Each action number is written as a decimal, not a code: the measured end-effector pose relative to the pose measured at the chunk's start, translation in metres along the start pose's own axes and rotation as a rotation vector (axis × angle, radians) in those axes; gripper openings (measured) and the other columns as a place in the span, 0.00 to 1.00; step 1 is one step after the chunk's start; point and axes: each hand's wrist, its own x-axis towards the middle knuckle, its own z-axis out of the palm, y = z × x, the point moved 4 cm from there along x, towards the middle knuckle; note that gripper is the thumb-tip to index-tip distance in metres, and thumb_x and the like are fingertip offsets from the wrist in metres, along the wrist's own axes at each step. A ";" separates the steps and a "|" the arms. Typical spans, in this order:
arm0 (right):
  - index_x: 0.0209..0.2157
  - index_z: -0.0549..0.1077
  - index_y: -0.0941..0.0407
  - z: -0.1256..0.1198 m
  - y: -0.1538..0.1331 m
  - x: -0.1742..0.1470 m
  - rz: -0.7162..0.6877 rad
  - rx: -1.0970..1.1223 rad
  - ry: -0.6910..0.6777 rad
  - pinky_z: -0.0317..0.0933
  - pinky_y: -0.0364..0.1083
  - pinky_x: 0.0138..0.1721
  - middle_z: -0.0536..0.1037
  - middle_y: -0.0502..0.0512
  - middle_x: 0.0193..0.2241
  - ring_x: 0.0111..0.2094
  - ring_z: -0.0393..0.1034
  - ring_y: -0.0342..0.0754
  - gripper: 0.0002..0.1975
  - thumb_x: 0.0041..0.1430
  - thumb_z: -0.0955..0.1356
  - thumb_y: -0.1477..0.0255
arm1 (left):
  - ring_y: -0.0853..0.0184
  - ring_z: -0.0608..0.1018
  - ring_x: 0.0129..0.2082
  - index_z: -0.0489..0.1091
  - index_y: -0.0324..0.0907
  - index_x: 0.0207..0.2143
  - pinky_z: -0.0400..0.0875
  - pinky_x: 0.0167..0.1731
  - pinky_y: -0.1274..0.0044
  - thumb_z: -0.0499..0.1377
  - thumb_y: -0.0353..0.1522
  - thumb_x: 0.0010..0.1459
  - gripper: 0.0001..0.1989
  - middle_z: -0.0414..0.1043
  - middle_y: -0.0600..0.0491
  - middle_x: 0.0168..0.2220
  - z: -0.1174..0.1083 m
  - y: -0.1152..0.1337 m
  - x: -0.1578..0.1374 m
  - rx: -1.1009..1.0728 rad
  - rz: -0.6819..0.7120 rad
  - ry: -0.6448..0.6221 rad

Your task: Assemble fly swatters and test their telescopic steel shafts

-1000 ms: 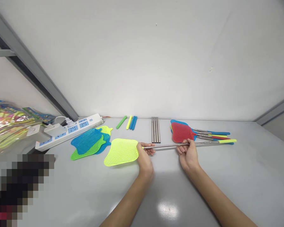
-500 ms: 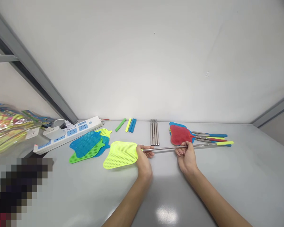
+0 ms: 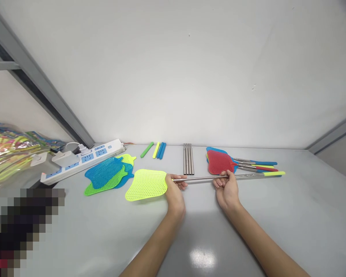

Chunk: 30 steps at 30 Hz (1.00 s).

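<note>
A yellow fly swatter [image 3: 146, 185] with a long metal rod and a yellow grip lies across both hands, its mesh head to the left. My left hand [image 3: 175, 192] is closed around the neck, where the head meets the rod. Farther right, my right hand [image 3: 227, 189] pinches the extended rod between thumb and fingers. Just behind that hand rests a pile of swatters with a red one [image 3: 220, 162] on top. Several metal rods [image 3: 188, 159] lie side by side between the hands, near the wall.
Loose blue swatter heads [image 3: 103, 173], with green and yellow ones, lie at left beside a white power strip [image 3: 88, 159] with plugs in it. Green, yellow and blue grips [image 3: 161, 151] lie by the wall. Clear bags of colourful items [image 3: 14, 154] stand far left.
The view has tilted slightly, so most things sit a little higher. Both hands keep their hold on the yellow fly swatter, with hardly any movement along it.
</note>
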 end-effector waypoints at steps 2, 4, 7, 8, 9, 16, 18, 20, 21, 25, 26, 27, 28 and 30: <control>0.17 0.59 0.57 0.001 0.000 0.000 0.002 -0.003 -0.002 0.41 0.38 0.13 0.47 0.40 0.08 0.10 0.43 0.35 0.10 0.48 0.60 0.68 | 0.74 0.65 0.13 0.57 0.40 0.19 0.59 0.17 0.80 0.45 0.35 0.45 0.09 0.69 0.52 0.20 0.000 0.000 0.000 -0.009 -0.006 0.005; 0.18 0.58 0.57 0.001 0.000 0.000 0.002 -0.008 -0.007 0.42 0.38 0.13 0.47 0.40 0.08 0.10 0.43 0.35 0.10 0.48 0.60 0.68 | 0.74 0.65 0.13 0.56 0.40 0.19 0.59 0.17 0.80 0.46 0.35 0.45 0.08 0.68 0.53 0.20 0.000 0.000 0.000 -0.010 -0.015 0.021; 0.18 0.58 0.57 0.001 0.000 0.000 0.003 -0.013 -0.005 0.42 0.38 0.14 0.47 0.40 0.09 0.10 0.43 0.35 0.10 0.48 0.59 0.68 | 0.75 0.65 0.13 0.55 0.41 0.18 0.58 0.17 0.81 0.46 0.35 0.44 0.08 0.65 0.56 0.19 0.000 0.001 0.000 -0.014 -0.012 0.031; 0.18 0.58 0.57 0.001 0.000 0.000 0.005 -0.017 -0.004 0.42 0.38 0.14 0.47 0.40 0.09 0.10 0.43 0.35 0.10 0.48 0.59 0.68 | 0.75 0.65 0.13 0.54 0.41 0.18 0.58 0.17 0.81 0.47 0.35 0.44 0.08 0.64 0.57 0.18 0.000 0.001 0.000 -0.020 -0.008 0.029; 0.18 0.58 0.57 0.001 0.000 0.000 0.006 -0.021 -0.005 0.42 0.38 0.14 0.46 0.40 0.09 0.10 0.43 0.35 0.10 0.48 0.59 0.68 | 0.75 0.65 0.13 0.54 0.41 0.18 0.58 0.17 0.81 0.47 0.35 0.43 0.07 0.63 0.58 0.18 0.001 0.001 0.001 -0.027 -0.006 0.026; 0.18 0.58 0.57 0.000 -0.001 0.000 0.014 -0.020 -0.001 0.42 0.38 0.14 0.47 0.40 0.09 0.11 0.43 0.35 0.10 0.48 0.59 0.68 | 0.76 0.64 0.13 0.54 0.41 0.18 0.58 0.17 0.81 0.47 0.36 0.43 0.08 0.61 0.58 0.18 0.000 0.000 0.001 -0.033 -0.019 0.031; 0.18 0.58 0.57 0.000 -0.001 0.000 0.012 -0.018 -0.003 0.41 0.38 0.14 0.47 0.40 0.09 0.11 0.43 0.35 0.10 0.48 0.60 0.68 | 0.75 0.65 0.13 0.54 0.41 0.18 0.58 0.17 0.81 0.47 0.36 0.43 0.08 0.62 0.58 0.18 0.000 0.001 0.000 -0.028 -0.021 0.029; 0.18 0.58 0.57 0.000 0.000 0.000 0.012 -0.016 -0.003 0.41 0.38 0.14 0.47 0.40 0.09 0.11 0.43 0.35 0.10 0.48 0.60 0.68 | 0.75 0.65 0.14 0.54 0.41 0.18 0.58 0.17 0.81 0.47 0.36 0.43 0.08 0.62 0.58 0.18 0.000 0.001 0.000 -0.026 -0.024 0.029; 0.18 0.58 0.57 0.000 0.000 0.000 0.014 -0.015 -0.002 0.41 0.38 0.14 0.47 0.40 0.09 0.11 0.43 0.35 0.10 0.48 0.60 0.69 | 0.75 0.65 0.13 0.54 0.41 0.18 0.58 0.16 0.81 0.47 0.36 0.44 0.08 0.62 0.58 0.18 0.000 0.001 0.000 -0.027 -0.024 0.026; 0.18 0.58 0.57 0.000 0.000 0.000 0.022 -0.025 -0.005 0.41 0.38 0.14 0.46 0.40 0.08 0.10 0.42 0.35 0.10 0.48 0.60 0.68 | 0.75 0.65 0.13 0.54 0.41 0.18 0.58 0.16 0.81 0.46 0.36 0.43 0.08 0.61 0.58 0.18 0.001 0.000 0.001 -0.034 -0.028 0.017; 0.17 0.58 0.57 0.000 0.000 0.000 0.022 -0.030 -0.005 0.41 0.38 0.14 0.46 0.40 0.08 0.10 0.42 0.35 0.10 0.48 0.60 0.68 | 0.75 0.65 0.13 0.54 0.41 0.18 0.58 0.16 0.81 0.47 0.36 0.43 0.08 0.61 0.58 0.18 0.000 0.000 0.002 -0.034 -0.032 0.018; 0.17 0.58 0.57 0.000 0.000 0.000 0.019 -0.033 -0.006 0.41 0.38 0.14 0.46 0.40 0.08 0.10 0.42 0.35 0.10 0.48 0.60 0.68 | 0.75 0.65 0.13 0.54 0.41 0.18 0.58 0.16 0.81 0.47 0.37 0.43 0.08 0.62 0.58 0.18 0.000 -0.001 0.002 -0.034 -0.035 0.019; 0.17 0.58 0.57 0.000 0.000 0.000 0.017 -0.035 -0.006 0.41 0.38 0.14 0.46 0.40 0.08 0.10 0.42 0.35 0.10 0.48 0.60 0.68 | 0.75 0.65 0.13 0.54 0.41 0.18 0.58 0.16 0.81 0.47 0.37 0.43 0.08 0.61 0.58 0.18 0.000 -0.001 0.002 -0.035 -0.036 0.018; 0.18 0.58 0.57 0.000 0.000 0.000 0.011 -0.033 -0.002 0.41 0.38 0.14 0.46 0.40 0.08 0.10 0.42 0.35 0.10 0.48 0.60 0.68 | 0.75 0.64 0.13 0.54 0.41 0.18 0.58 0.16 0.81 0.46 0.37 0.43 0.09 0.61 0.58 0.17 0.000 -0.001 0.002 -0.036 -0.030 0.008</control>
